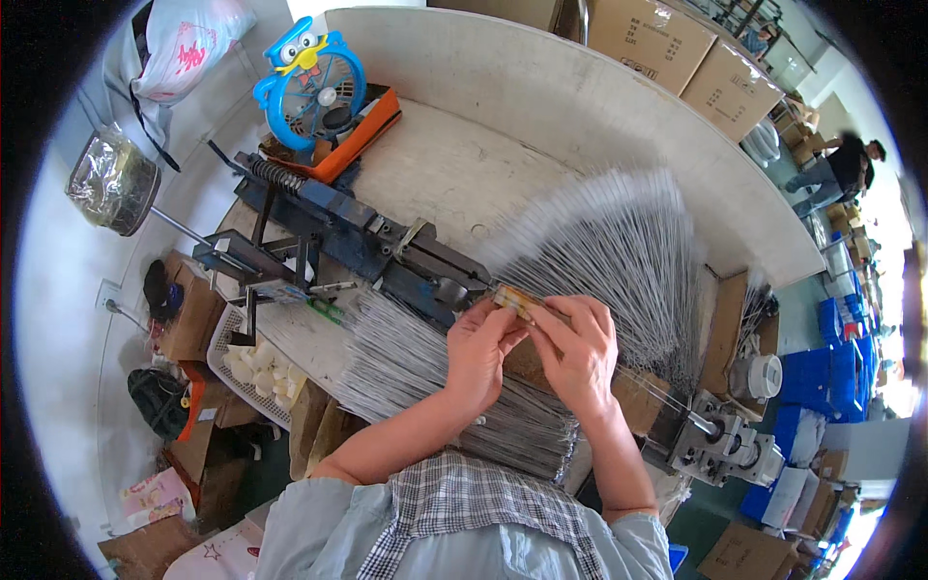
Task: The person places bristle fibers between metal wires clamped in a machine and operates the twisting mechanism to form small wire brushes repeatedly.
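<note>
Both of my hands meet at the middle of the workbench. My left hand [480, 350] and my right hand [578, 350] pinch a small tan strip [513, 300] from which a fan of thin grey wires [614, 246] spreads up and to the right. Below my hands lies a thick stack of more grey wires [406, 353]. A dark blue metal machine [372, 242] runs across the bench just behind my left hand.
A blue owl-shaped fan [311, 82] stands at the back left on an orange tray. A white basket of pale pieces [253, 372] sits at the left, a metal roller unit [725, 447] at the right. Cardboard boxes [677, 48] line the back; another person [836, 169] stands far right.
</note>
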`<state>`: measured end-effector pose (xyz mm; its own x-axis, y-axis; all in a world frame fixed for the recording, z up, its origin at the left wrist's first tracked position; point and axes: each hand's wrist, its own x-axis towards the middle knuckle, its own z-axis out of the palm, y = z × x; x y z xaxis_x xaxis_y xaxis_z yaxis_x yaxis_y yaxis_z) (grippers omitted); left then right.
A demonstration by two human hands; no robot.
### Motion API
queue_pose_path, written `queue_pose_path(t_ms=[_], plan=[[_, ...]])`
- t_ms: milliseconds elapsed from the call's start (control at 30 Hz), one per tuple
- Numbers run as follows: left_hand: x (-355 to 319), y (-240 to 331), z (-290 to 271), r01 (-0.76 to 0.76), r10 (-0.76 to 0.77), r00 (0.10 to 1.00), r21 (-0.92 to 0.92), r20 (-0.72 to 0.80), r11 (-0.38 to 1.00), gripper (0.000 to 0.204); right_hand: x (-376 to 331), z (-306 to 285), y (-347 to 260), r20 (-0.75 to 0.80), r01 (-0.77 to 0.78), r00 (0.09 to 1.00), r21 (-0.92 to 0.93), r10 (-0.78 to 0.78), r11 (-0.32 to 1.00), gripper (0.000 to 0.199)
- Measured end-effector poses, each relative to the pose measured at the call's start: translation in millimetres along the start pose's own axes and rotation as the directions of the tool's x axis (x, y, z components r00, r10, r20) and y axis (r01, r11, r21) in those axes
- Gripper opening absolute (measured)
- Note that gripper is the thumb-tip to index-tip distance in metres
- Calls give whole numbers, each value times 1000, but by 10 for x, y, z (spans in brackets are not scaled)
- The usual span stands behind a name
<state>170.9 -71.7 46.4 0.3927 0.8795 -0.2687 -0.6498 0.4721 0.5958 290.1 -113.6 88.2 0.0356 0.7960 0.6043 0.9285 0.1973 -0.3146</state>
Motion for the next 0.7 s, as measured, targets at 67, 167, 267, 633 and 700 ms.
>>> queue_pose_path(t_ms=[67, 167, 267, 633, 700], plan=[[2, 18, 4, -4, 3, 1000, -6, -13, 1000, 16, -63, 0, -79, -18, -16, 1000, 34, 16, 999, 24], [6, 27, -62, -2, 2, 1000, -4, 6, 1000, 21, -147, 89, -186, 30, -88, 996, 276, 83, 957, 22], [23, 3, -91, 98, -97, 994, 35, -43, 995, 30, -356, 374, -164, 282, -393, 919, 602, 276, 695, 30], [-43, 107, 78, 25, -25, 1000, 4, 16, 1000, 14, -129, 103, -204, 481, -638, 769, 544, 421, 545, 38], [-32, 37, 25, 6, -6, 1000, -2, 21, 1000, 13, -205, 193, -141, 442, -603, 797, 537, 413, 590, 39]])
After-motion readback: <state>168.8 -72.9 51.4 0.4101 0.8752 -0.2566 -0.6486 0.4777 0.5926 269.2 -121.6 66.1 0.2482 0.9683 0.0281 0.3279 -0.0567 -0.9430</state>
